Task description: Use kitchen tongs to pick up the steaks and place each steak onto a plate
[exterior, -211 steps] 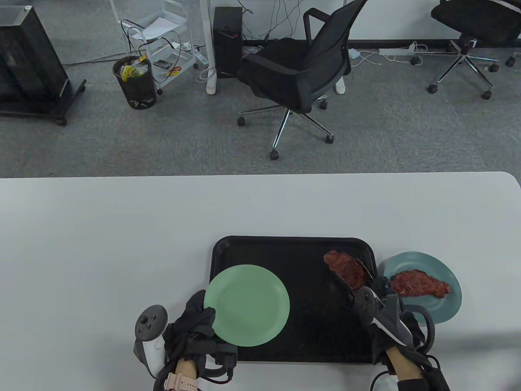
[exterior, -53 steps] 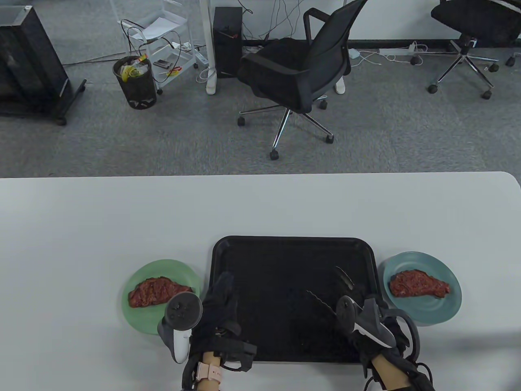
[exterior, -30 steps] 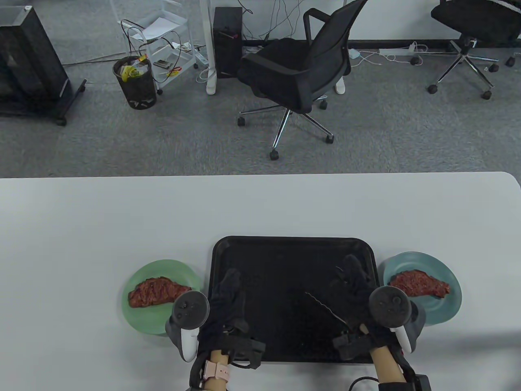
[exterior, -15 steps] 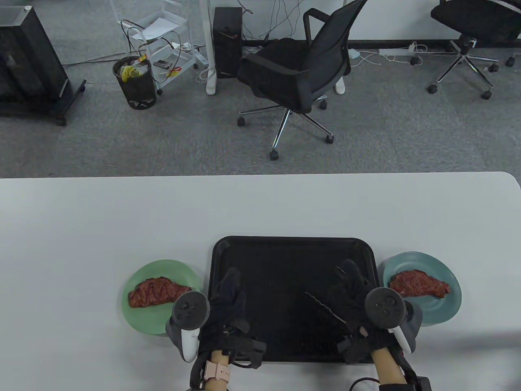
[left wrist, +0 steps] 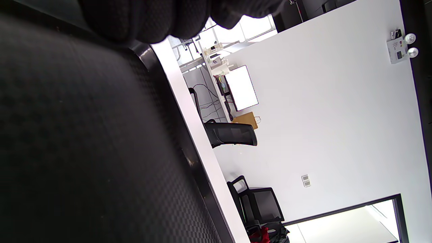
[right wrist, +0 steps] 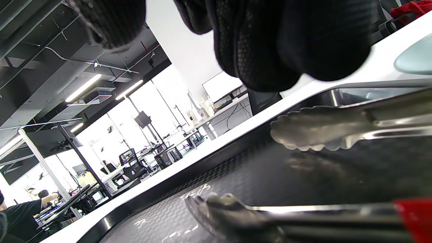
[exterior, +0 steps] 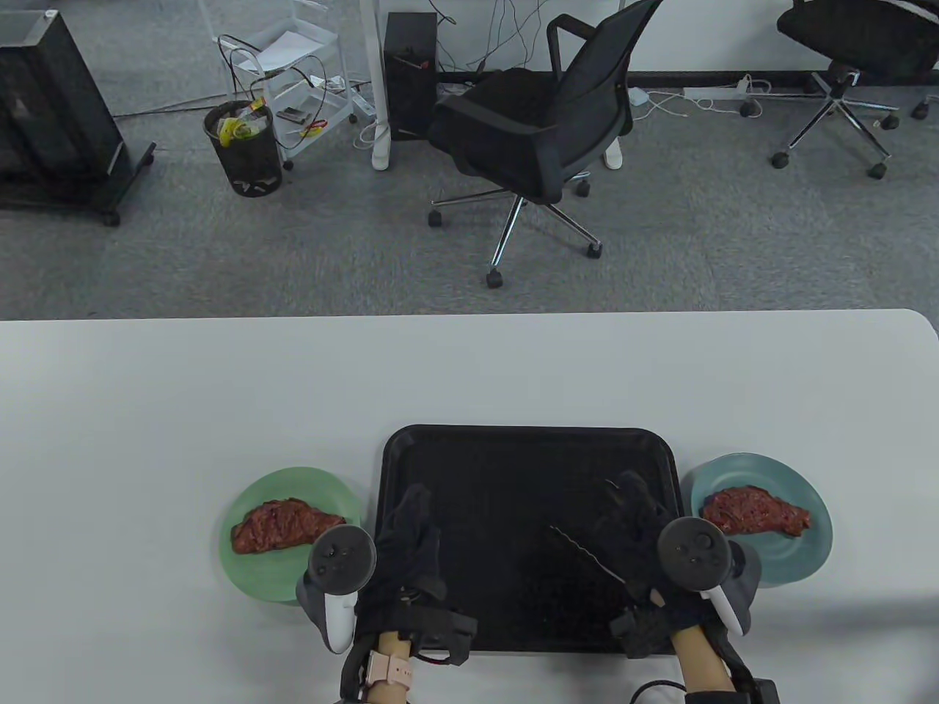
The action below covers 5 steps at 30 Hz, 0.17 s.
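Observation:
Two red steaks lie on plates either side of the black tray [exterior: 528, 455]: one steak [exterior: 285, 525] on the green plate [exterior: 253, 579] at its left, the other steak [exterior: 755, 511] on the blue plate [exterior: 807, 557] at its right. The metal tongs [exterior: 583, 554] lie on the tray, their scalloped tips [right wrist: 314, 135] spread apart and a red handle part [right wrist: 413, 216] close to the right wrist camera. My right hand [exterior: 632, 506] lies palm down over the tongs with its fingers straight. Resting flat on the tray's left part is my left hand [exterior: 412, 528], holding nothing.
The white table [exterior: 220, 396] stretches wide around the tray, with its far edge near mid-frame. Beyond it stand a black office chair [exterior: 535, 132] and a bin [exterior: 242, 147] on grey carpet. The left wrist view shows mostly the tray's textured floor [left wrist: 84, 152].
The green plate, earlier held over the tray, now sits left of it with a steak. My right hand let go of the tongs and turned palm down. Nothing has visibly moved in the last half second.

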Available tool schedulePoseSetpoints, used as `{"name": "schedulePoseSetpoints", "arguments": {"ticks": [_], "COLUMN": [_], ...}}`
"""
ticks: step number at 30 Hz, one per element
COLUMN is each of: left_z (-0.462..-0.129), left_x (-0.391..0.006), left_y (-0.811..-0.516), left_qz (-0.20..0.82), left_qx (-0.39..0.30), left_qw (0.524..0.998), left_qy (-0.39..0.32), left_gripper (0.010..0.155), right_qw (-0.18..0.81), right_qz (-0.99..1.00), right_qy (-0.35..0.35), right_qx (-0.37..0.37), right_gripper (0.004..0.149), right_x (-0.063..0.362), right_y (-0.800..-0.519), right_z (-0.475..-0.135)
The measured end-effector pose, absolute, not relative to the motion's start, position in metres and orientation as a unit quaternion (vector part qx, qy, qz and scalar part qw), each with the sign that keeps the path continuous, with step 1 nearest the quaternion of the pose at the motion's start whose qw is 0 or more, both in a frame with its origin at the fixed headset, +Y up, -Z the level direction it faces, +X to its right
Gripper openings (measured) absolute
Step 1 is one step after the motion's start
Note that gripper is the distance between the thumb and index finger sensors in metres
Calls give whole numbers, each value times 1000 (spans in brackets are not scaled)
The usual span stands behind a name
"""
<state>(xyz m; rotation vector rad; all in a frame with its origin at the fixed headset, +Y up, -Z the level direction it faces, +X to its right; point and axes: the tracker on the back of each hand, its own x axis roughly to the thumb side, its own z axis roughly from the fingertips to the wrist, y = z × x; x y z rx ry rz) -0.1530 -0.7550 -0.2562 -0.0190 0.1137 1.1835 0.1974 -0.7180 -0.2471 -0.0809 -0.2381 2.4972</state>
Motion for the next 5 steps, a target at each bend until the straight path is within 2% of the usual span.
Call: {"name": "schedulePoseSetpoints", "arguments": {"ticks": [5], "left_z": [-256], "left_x": [-154], "left_y": [-756], "left_qz": [555], "left_qx": [-11], "left_qw": [830], "left_qy": [56], "left_gripper": [62], "right_qw": [307], "right_qz": [947], "right_qy": [-89], "right_qx": [-31], "right_gripper": [71], "right_x": [197], "right_y": [-718], "right_z": [-247]}}
